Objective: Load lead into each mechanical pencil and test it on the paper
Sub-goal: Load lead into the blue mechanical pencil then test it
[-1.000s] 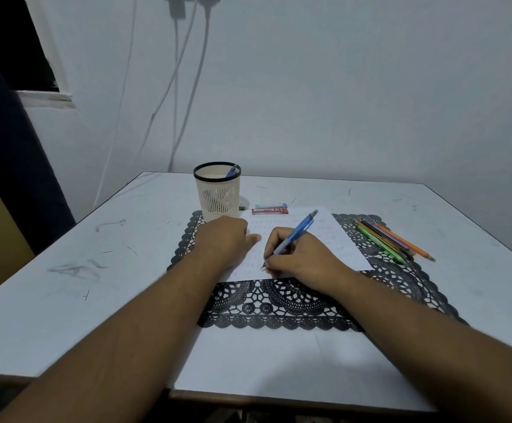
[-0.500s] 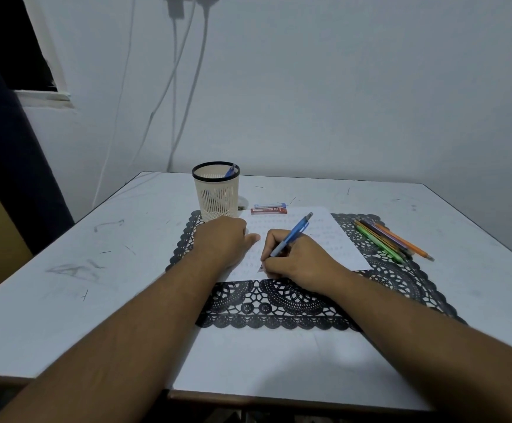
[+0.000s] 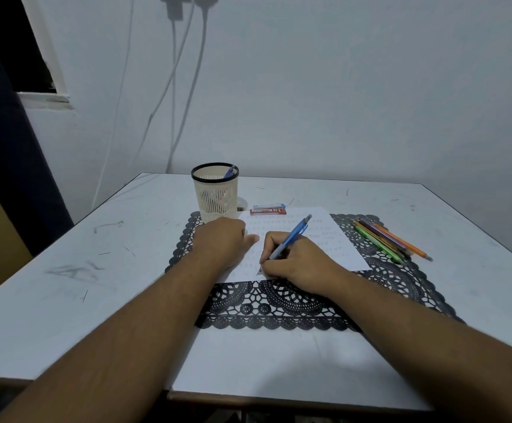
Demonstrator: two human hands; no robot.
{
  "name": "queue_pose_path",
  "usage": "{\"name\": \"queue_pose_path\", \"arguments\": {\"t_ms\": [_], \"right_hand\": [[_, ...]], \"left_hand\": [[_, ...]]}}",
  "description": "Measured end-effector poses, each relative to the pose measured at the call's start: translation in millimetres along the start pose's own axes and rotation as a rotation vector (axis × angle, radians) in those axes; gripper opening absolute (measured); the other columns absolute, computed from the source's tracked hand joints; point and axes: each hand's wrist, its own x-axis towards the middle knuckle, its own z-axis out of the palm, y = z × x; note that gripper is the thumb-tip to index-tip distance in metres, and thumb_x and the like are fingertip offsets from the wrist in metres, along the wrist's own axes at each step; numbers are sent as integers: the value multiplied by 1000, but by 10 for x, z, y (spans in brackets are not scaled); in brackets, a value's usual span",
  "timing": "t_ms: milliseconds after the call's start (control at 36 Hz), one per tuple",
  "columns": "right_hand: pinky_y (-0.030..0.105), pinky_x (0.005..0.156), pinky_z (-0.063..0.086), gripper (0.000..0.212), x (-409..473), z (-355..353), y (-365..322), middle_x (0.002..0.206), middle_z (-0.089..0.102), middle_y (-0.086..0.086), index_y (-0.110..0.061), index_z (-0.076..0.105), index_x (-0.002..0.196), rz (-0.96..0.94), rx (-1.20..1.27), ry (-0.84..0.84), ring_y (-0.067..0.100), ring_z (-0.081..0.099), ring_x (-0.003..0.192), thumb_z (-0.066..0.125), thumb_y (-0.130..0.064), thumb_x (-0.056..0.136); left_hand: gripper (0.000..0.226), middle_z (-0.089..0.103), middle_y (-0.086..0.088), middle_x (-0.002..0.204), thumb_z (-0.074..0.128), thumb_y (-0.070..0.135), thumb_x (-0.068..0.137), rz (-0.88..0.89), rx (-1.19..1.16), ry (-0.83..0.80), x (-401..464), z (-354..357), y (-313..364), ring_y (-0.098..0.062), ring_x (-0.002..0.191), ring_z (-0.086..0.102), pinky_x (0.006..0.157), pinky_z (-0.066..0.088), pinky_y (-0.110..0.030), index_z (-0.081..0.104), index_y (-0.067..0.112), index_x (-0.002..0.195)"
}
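Tabletop [image 3: 65,315] in white, marked with faint scuffs, seen from my head camera. At far left, a dark curtain [image 3: 10,178] hangs beside the wall. On the table's far middle stands a cream mesh pen cup [image 3: 215,199] with a black rim; a blue pen [image 3: 229,171] leans inside it. The cup's base sits at the far left corner of a black lace placemat [image 3: 279,309]. My left hand [image 3: 222,242] rests knuckles-up on the left part of the white paper [image 3: 331,239], fingers loosely curled under with the thumb stretched right; it holds nothing. Just beyond the paper's far edge lie two lead cases, a blue lead case [image 3: 269,206] and, nearer to me, a red lead case [image 3: 268,211], parallel and close together. My right hand [image 3: 297,264] pinches the blue mechanical pencil [image 3: 288,239] in a writing grip, fingers curled round its lower barrel. The pencil tilts up and to the right, its tip down at the paper's near edge; faint rows of marks cover the sheet. To the right, a bundle of coloured mechanical pencils [image 3: 386,239], green, purple and orange among them, lies side by side on the mat's far right corner, the orange tip reaching past the mat onto the table.
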Motion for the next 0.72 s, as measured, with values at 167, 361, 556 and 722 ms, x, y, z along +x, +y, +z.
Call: {"name": "queue_pose_path", "arguments": {"t_ms": [167,361,556,722], "right_hand": [[39,76,59,20,-28,-53,27,71,70,12,-16,64,76,-5,36,49,19,67,70,69,-1,87],[42,79,59,28,-24,-30,16,69,69,2,-26,64,70,8,-6,23,19,68,74,69,-2,85],[31,72,56,22,-30,-35,6,71,70,9,-17,61,74,17,-5,41,16,68,69,68,-1,86],[23,69,52,22,-45,-35,-5,71,70,3,-17,63,74,11,-12,20,11,67,72,69,1,86]], "left_hand": [[43,63,4,86,44,61,100,-4,-3,-5,4,16,-11,-19,82,61,79,54,-39,62,23,90],[42,64,3,86,45,60,100,-6,-10,-10,0,1,-4,-20,83,61,80,54,-40,61,23,90],[43,64,3,87,45,60,101,-4,-17,-10,-5,0,-13,-20,84,61,80,53,-39,61,22,89],[42,63,3,87,45,60,101,-9,-19,-17,-7,-5,-7,-20,84,61,79,52,-38,61,23,89]]}}
